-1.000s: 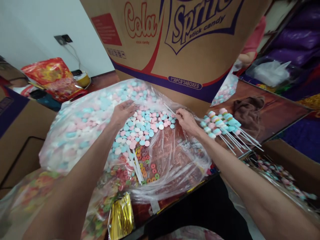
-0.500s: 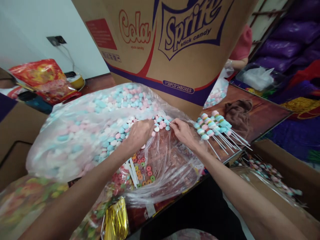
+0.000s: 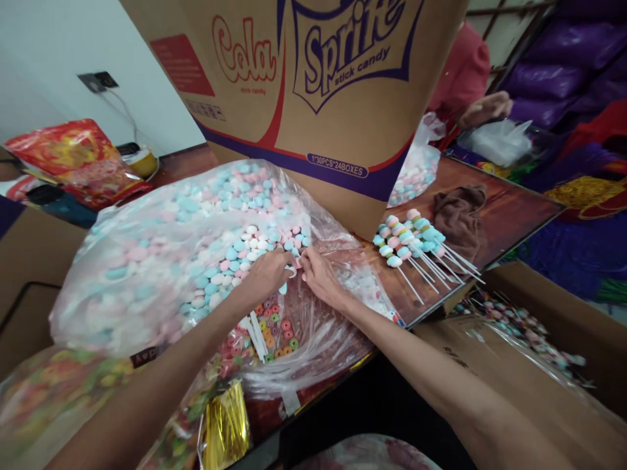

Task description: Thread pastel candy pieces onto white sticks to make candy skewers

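Observation:
My left hand (image 3: pixel 270 277) is closed in a pinch on a small pale marshmallow (image 3: pixel 292 269) above the open clear bag (image 3: pixel 337 238). A blue marshmallow (image 3: pixel 283 288) shows just under its fingers. My right hand (image 3: pixel 321 277) meets it from the right, fingertips pressed together close to the same spot; what they grip is mostly hidden. Loose pink, blue and white marshmallows (image 3: pixel 232 254) fill the bag to the left. Below the hands lie ring-shaped candies (image 3: pixel 287 329) in several colours and a few white sticks (image 3: pixel 257 336).
Finished marshmallow skewers (image 3: pixel 409 238) lie on the table at right, by a brown cloth (image 3: pixel 460 212). A large cardboard box (image 3: pixel 313 124) stands behind the bag. Gold twist ties (image 3: pixel 225 424) sit at the front. Another open box (image 3: pixel 602 333) holds skewers; a co-worker's hand (image 3: pixel 484 108) shows behind.
Both hands have drawn closer together and lower toward me, the right one moving left, away from the loose marshmallows. The view has shifted slightly. A co-worker's hand has come into sight at back right.

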